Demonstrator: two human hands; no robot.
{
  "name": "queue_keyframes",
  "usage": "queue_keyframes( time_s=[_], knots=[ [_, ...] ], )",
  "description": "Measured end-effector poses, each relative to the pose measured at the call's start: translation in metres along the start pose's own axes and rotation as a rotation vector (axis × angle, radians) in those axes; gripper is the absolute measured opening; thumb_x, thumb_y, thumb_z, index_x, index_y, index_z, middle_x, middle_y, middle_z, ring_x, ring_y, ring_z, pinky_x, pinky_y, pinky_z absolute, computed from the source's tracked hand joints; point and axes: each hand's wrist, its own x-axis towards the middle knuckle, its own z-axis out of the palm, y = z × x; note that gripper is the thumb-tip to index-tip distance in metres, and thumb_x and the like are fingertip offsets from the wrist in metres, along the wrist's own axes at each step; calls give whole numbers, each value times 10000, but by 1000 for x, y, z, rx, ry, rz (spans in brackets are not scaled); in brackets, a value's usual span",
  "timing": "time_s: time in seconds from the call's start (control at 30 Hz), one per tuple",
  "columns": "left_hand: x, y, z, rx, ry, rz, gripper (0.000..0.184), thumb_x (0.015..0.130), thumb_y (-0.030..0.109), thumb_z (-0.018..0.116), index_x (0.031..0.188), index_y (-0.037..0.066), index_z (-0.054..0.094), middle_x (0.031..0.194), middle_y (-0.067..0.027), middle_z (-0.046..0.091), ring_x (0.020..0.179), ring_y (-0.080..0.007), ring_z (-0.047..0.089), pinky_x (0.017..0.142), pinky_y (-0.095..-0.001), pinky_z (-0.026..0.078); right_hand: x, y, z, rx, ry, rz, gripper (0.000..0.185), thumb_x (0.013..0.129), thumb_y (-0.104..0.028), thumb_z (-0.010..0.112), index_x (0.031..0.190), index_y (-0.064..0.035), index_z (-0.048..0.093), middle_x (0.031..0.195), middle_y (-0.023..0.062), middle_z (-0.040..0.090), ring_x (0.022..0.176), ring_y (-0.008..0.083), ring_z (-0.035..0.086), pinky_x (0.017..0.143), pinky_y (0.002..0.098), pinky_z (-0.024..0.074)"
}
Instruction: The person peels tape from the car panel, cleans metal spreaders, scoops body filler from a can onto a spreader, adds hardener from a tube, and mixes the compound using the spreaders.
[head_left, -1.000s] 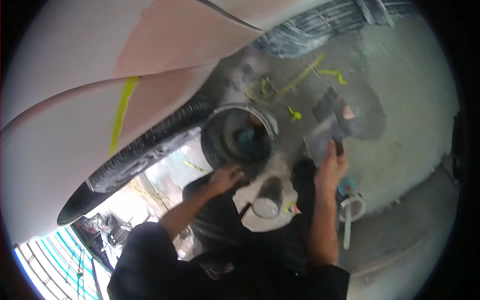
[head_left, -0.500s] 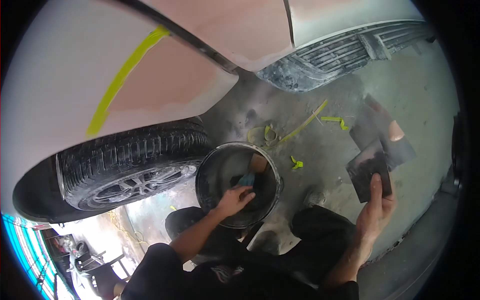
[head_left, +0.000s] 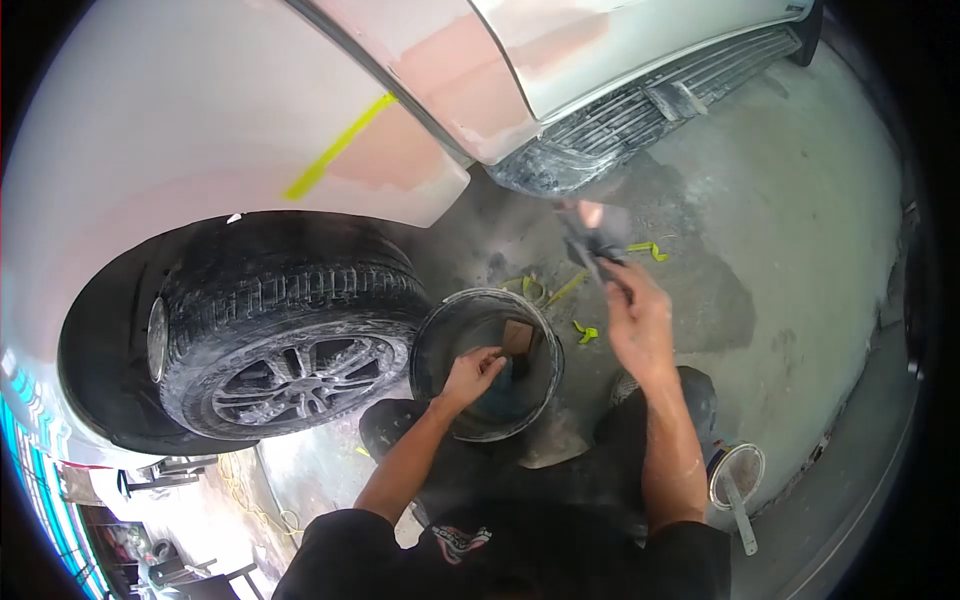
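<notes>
One right hand (head_left: pixel 640 318) grips blurred dark sheets (head_left: pixel 586 240), raised near bucket (head_left: pixel 445 325); left hand (head_left: pixel 473 380) over bucket, grasp unclear. Sheets likely light, thin, bendable: hold flat by near edge.

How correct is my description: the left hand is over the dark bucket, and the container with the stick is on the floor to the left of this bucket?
One part is wrong: the head view shows the container with the stick on the floor to the right of the dark bucket. The left hand is indeed over it.
</notes>
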Motion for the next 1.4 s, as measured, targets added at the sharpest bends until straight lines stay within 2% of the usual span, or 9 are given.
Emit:
queue_keyframes(
  time_s=[0.17, 0.27, 0.47, 0.53, 0.7, 0.93, 1.17, 1.27, 1.4],
  knots=[
    [-19, 20, -2, -89, 107, -16, 307, 929, 189, 716, 1178, 11, 693, 967, -140, 720, 845, -182, 700, 760, -300, 555, -14, -11, 29, 55, -125, -106, 278, 910, 14, 522, 1142, 52, 671, 1111, 235, 656, 984, 434, 643, 863, 399, 512],
    [-46, 29, 6, -257, 129, -144, 312, 959, 200, 688, 1210, 16, 688, 1043, -112, 731, 915, -149, 687, 831, -291, 545, -27, -24, 30, 65, -208, -116, 264, 925, -5, 529, 1140, 64, 664, 1086, 207, 671, 946, 345, 685, 837, 366, 516],
    [-69, 58, 14, -530, 107, -83, 306, 996, 196, 641, 1212, -19, 670, 1026, -93, 728, 925, -151, 687, 822, -282, 535, -42, -23, 28, 462, -391, 395, 252, 941, -55, 604, 1149, 74, 666, 1047, 93, 710, 916, 135, 649, 793, 295, 517],
    [-65, 72, 5, -680, 62, -109, 350, 1018, 237, 611, 1242, -31, 647, 1047, -79, 721, 946, -149, 676, 846, -281, 527, -49, -11, 36, 671, -413, 459, 258, 932, -56, 630, 1154, 70, 664, 1056, 92, 711, 928, 151, 657, 811, 302, 519],
    [-58, 110, -27, -676, 109, 15, 693, 1082, 525, 295, 1387, -64, 497, 1282, -106, 594, 1150, -202, 561, 1022, -356, 428, -68, -19, 40, 913, -466, 472, 271, 922, -54, 663, 1167, 61, 657, 1079, 95, 715, 954, 159, 665, 870, 317, 517],
    [-58, 142, -47, -605, 167, -155, 551, 1073, 499, 397, 1135, 0, 621, 1078, -42, 644, 939, -89, 536, 869, -275, 436, -86, -21, 33, 1010, -526, 498, 309, 914, -91, 697, 1186, 50, 656, 1101, 89, 717, 961, 156, 665, 896, 320, 510],
    [-24, 100, -82, -1305, 331, -174, 455, 1076, 382, 426, 1335, 22, 525, 1258, -96, 627, 1109, -227, 609, 992, -421, 468, -105, -31, 29, 554, -598, 539, 211, 929, -66, 670, 1115, 29, 701, 985, 41, 722, 859, 104, 645, 803, 274, 514],
    [-24, 133, -134, -1288, 345, -179, 502, 1076, 403, 411, 1433, 53, 453, 1351, -110, 579, 1236, -253, 566, 1083, -433, 440, -109, -17, 26, 673, -481, 560, 243, 937, -50, 638, 1152, 53, 684, 954, 30, 714, 821, 82, 628, 758, 261, 512],
    [-16, 98, -154, -1330, 441, -146, 457, 1060, 422, 464, 1338, 69, 543, 1158, -67, 657, 1038, -199, 645, 914, -357, 546, -76, 2, 68, 714, -291, 528, 472, 896, -39, 611, 1358, 46, 573, 1018, 60, 698, 848, 87, 643, 759, 222, 513]
  ],
)
